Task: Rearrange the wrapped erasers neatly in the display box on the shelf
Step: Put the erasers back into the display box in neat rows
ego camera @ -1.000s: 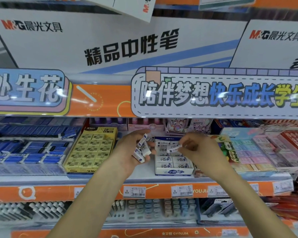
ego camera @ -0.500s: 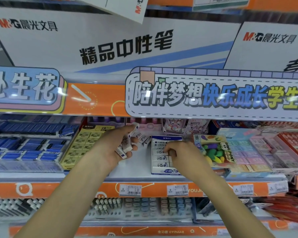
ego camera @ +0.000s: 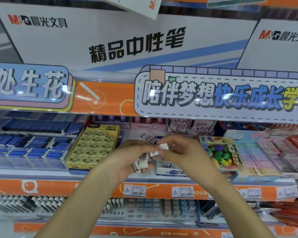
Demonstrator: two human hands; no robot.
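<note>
L hand (ego camera: 132,157) grips erasers (ego camera: 142,161); R hand (ego camera: 182,152) seemingly pinches one.

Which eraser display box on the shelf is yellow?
The yellow 2B eraser box, left of both hands. The white-and-blue display box behind the hands and the pastel boxes farther right differ.

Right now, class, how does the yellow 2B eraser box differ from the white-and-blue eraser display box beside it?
The yellow 2B eraser box looks full, in tidy rows, untouched; the white-and-blue display box is partly hidden behind the right hand. Its loose erasers sit in the left hand. Both boxes rest on the same shelf.
</note>
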